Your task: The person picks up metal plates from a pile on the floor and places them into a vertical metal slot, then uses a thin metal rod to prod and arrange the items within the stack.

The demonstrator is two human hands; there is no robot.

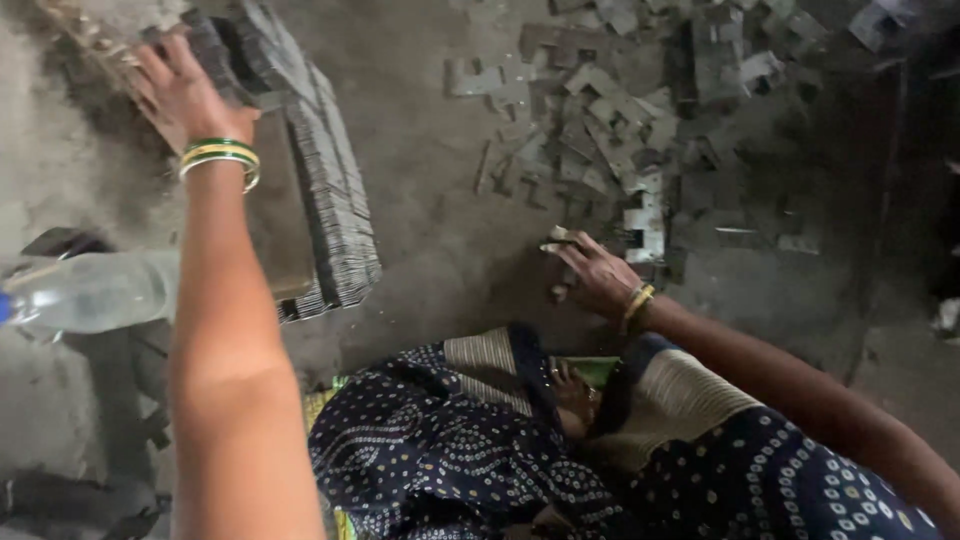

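Head view: left hand (pixel 180 90) grips stacked metal plates (pixel 320 190) at 11 o'clock; right hand (pixel 595 275) pinches small plate (pixel 556 238), loose pile (pixel 620 120) at 12 o'clock, nearer right hand.

Two hands, one plastic bottle (pixel 95 290), one stacked metal-plate pile (pixel 325 200), many scattered metal pieces (pixel 620 120)

A clear plastic bottle (pixel 95 290) lies at the left edge of the frame, and dark blue dotted fabric (pixel 450 450) covers the lower centre over a grey dusty floor (pixel 430 180).
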